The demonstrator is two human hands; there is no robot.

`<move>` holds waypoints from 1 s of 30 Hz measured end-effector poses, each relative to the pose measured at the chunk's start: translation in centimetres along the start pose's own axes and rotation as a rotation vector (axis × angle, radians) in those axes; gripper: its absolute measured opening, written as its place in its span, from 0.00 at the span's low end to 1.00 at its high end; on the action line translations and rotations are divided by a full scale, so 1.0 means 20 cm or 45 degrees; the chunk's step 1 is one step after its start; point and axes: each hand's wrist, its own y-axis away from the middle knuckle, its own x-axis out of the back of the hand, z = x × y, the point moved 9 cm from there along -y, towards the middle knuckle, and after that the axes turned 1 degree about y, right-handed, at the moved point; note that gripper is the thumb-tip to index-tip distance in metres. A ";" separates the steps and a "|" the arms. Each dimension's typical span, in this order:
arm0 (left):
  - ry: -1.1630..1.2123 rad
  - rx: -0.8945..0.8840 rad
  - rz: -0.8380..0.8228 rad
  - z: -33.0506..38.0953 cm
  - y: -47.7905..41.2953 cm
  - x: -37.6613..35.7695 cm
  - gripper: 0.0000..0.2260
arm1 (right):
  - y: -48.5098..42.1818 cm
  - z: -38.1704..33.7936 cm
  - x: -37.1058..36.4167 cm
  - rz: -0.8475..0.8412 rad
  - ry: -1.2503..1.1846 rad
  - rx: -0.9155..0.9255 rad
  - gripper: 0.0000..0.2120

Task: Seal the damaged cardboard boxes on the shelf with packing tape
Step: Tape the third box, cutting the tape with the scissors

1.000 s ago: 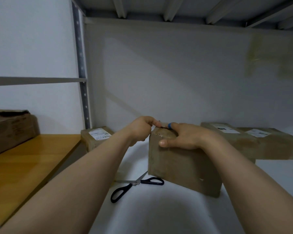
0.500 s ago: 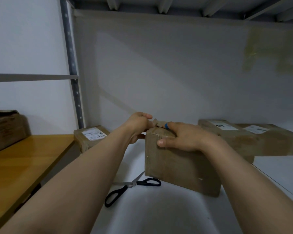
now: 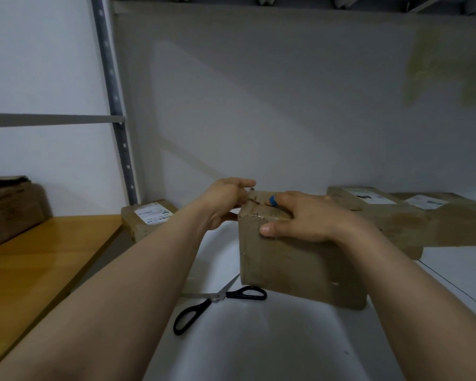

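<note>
Currently the cardboard box (image 3: 291,268) stands near the middle of the white shelf (image 3: 259,350), one corner turned toward the front edge. Left hand (image 3: 226,202): fingers curled, thumb and forefinger pinching what looks like a strip of tape (image 3: 259,198) at the box's top left edge. Right hand (image 3: 311,218): laid across the box top, thumb pressed on the near face, fingers over the top, clasping the upper edge. A small blue item (image 3: 272,200) shows at the right forefinger's tip; cannot tell what it is. Scissors (image 3: 220,301) with black handles lie open on the shelf just left of the box's near bottom corner, one blade tip reaching to it. At the shelf's rear left corner sits a small box (image 3: 146,226) with a white label (image 3: 153,214); print too small to read. Along the rear right edge lie two flat boxes (image 3: 390,215) with white labels (image 3: 367,195), print likewise illegible. Left of the grey metal upright (image 3: 113,105), a wooden shelf (image 3: 39,259) carries a dark carton (image 3: 8,207); its printing is blurred.
</note>
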 end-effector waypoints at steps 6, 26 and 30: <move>-0.206 -0.054 0.121 0.05 -0.01 0.07 0.16 | -0.09 -0.06 0.00 0.015 -0.049 -0.040 0.37; -1.491 0.285 -0.423 -0.49 0.46 -0.12 0.20 | -0.08 -0.11 -0.03 -0.012 -0.038 -0.106 0.42; -1.439 0.422 -0.509 -0.54 0.57 -0.12 0.13 | -0.07 -0.13 -0.02 -0.036 -0.044 -0.105 0.42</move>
